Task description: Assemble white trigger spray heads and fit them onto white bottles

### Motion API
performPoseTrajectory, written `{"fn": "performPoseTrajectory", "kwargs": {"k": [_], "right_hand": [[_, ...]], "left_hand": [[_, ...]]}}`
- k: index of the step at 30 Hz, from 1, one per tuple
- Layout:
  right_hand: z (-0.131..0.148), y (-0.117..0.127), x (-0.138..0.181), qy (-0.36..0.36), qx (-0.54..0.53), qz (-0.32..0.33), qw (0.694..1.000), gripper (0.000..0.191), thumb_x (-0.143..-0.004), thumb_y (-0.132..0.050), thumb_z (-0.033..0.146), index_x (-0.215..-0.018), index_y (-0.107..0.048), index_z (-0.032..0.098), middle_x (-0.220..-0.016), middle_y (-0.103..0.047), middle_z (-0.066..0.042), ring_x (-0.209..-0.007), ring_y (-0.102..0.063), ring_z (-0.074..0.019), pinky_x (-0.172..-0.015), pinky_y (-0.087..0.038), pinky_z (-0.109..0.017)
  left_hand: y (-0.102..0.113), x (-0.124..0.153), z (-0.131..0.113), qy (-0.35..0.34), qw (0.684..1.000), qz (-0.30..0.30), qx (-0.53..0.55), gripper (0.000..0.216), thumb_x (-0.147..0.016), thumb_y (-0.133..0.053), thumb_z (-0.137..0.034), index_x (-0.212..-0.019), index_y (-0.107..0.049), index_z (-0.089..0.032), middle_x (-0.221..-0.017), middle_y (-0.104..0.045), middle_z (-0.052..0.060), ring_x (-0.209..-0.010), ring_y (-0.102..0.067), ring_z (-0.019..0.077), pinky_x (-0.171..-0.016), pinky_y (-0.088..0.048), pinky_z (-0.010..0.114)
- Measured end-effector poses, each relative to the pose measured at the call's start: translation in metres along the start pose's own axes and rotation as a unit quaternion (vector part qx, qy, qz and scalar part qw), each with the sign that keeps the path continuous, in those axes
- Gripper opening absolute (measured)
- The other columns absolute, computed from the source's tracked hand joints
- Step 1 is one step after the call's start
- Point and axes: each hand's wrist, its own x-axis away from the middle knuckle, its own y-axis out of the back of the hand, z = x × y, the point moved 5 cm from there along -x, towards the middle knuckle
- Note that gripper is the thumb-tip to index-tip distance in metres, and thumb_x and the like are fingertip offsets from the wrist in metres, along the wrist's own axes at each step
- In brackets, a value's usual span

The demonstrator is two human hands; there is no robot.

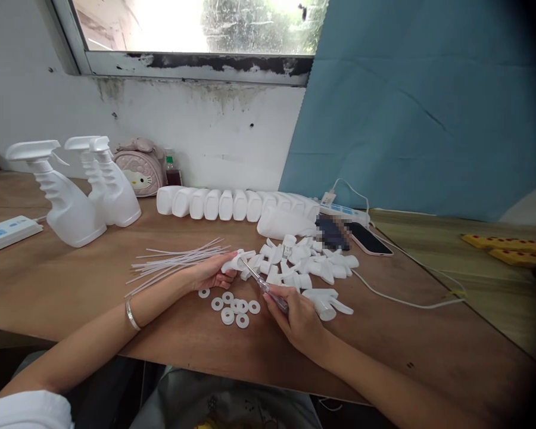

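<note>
My left hand (217, 273) is closed around a white spray trigger head (234, 262) above the table. In my right hand (300, 316) is a screwdriver (268, 287) with a clear handle. Its metal shaft points up and left, and the tip meets the spray head; whether it is inside the opening I cannot tell. Several flat white ring washers (227, 314) lie on the table below my hands. A heap of white spray trigger heads (295, 262) lies just beyond, with one more spray head (325, 302) beside my right hand. Thin white tubes (178, 262) are spread behind my left forearm.
Several white bottles (226, 205) lie in a row by the wall. Assembled spray bottles (74, 208) stand at the left near a power strip (11, 232). A pink bag (140, 167) sits behind. On the right are a phone (368, 239) and a white cable (406, 305).
</note>
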Motion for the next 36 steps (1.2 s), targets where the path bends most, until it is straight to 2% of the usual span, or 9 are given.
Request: {"fn": "performPoseTrajectory", "kwargs": {"k": [4, 8, 11, 13, 17, 22, 27, 31, 36], "right_hand": [[-0.001, 0.0, 0.003, 0.009, -0.03, 0.011, 0.999, 0.01, -0.085, -0.049, 0.016, -0.093, -0.043, 0.017, -0.078, -0.06, -0.003, -0.068, -0.06, -0.0118, -0.06, -0.05, -0.022], [0.004, -0.001, 0.004, 0.055, -0.06, 0.016, 0.997, 0.015, -0.081, -0.053, 0.011, -0.089, -0.043, 0.018, -0.071, -0.058, -0.001, -0.062, -0.058, -0.0111, -0.057, -0.047, -0.022], [0.01, -0.006, 0.005, 0.098, -0.101, 0.047, 0.989, 0.017, -0.079, -0.055, 0.011, -0.087, -0.042, 0.019, -0.065, -0.056, 0.001, -0.055, -0.055, -0.0096, -0.05, -0.043, -0.021], [0.011, -0.008, 0.006, 0.101, -0.131, 0.058, 0.985, 0.018, -0.078, -0.055, 0.012, -0.086, -0.041, 0.019, -0.063, -0.054, 0.002, -0.053, -0.053, -0.0086, -0.048, -0.041, -0.02], [0.005, -0.009, 0.005, 0.042, -0.161, 0.055, 0.984, 0.019, -0.079, -0.055, 0.013, -0.089, -0.041, 0.018, -0.069, -0.055, 0.001, -0.057, -0.054, -0.0079, -0.052, -0.043, -0.019], [-0.007, -0.009, 0.003, -0.051, -0.192, 0.064, 0.978, 0.013, -0.08, -0.054, 0.017, -0.083, -0.042, 0.018, -0.068, -0.054, 0.002, -0.055, -0.053, -0.0065, -0.049, -0.041, -0.016], [-0.024, -0.02, 0.013, -0.194, -0.266, 0.133, 0.935, 0.015, -0.081, -0.053, 0.027, -0.078, -0.042, 0.017, -0.067, -0.055, 0.001, -0.055, -0.053, -0.0072, -0.05, -0.043, -0.018], [-0.028, -0.025, 0.017, -0.234, -0.321, 0.147, 0.906, 0.018, -0.081, -0.054, 0.03, -0.078, -0.042, 0.017, -0.071, -0.058, -0.002, -0.061, -0.056, -0.0093, -0.056, -0.047, -0.021], [-0.027, -0.024, 0.015, -0.264, -0.383, 0.145, 0.873, 0.019, -0.084, -0.051, 0.03, -0.078, -0.039, 0.017, -0.071, -0.061, -0.003, -0.063, -0.058, -0.0103, -0.059, -0.047, -0.023]], "left_hand": [[-0.001, 0.005, -0.002, 0.019, 0.999, 0.007, -0.047, 0.03, -0.082, -0.05, -0.043, -0.074, -0.041, -0.015, -0.051, -0.028, -0.007, -0.038, -0.013, 0.0002, -0.037, -0.014, 0.011], [0.001, 0.011, -0.002, 0.064, 0.992, 0.021, -0.103, 0.033, -0.077, -0.056, -0.045, -0.076, -0.041, -0.016, -0.05, -0.026, -0.007, -0.039, -0.013, 0.0007, -0.036, -0.01, 0.011], [0.004, 0.013, -0.003, 0.075, 0.989, 0.006, -0.129, 0.036, -0.072, -0.062, -0.045, -0.074, -0.04, -0.016, -0.05, -0.026, -0.007, -0.04, -0.017, 0.0014, -0.036, -0.009, 0.011], [0.005, 0.013, -0.003, 0.08, 0.987, -0.004, -0.139, 0.037, -0.07, -0.064, -0.046, -0.073, -0.04, -0.017, -0.049, -0.026, -0.007, -0.04, -0.017, 0.0017, -0.036, -0.009, 0.011], [0.007, 0.013, -0.001, 0.112, 0.981, -0.017, -0.159, 0.038, -0.071, -0.057, -0.05, -0.07, -0.038, -0.017, -0.046, -0.023, -0.007, -0.037, -0.011, 0.0014, -0.035, -0.004, 0.013], [0.009, 0.013, -0.001, 0.122, 0.976, -0.028, -0.18, 0.038, -0.074, -0.052, -0.052, -0.068, -0.038, -0.017, -0.046, -0.023, -0.007, -0.036, -0.01, 0.0014, -0.034, -0.003, 0.014], [0.009, 0.014, -0.002, 0.119, 0.976, -0.015, -0.184, 0.04, -0.073, -0.053, -0.055, -0.07, -0.038, -0.018, -0.046, -0.024, -0.007, -0.035, -0.011, 0.0017, -0.034, -0.004, 0.013], [0.008, 0.016, -0.004, 0.116, 0.981, -0.005, -0.158, 0.037, -0.071, -0.06, -0.049, -0.071, -0.038, -0.018, -0.048, -0.024, -0.007, -0.037, -0.013, 0.0018, -0.035, -0.005, 0.012], [0.011, 0.019, -0.005, 0.137, 0.978, -0.025, -0.154, 0.032, -0.069, -0.063, -0.041, -0.075, -0.042, -0.018, -0.051, -0.023, -0.008, -0.038, -0.014, 0.0018, -0.035, -0.004, 0.011]]}}
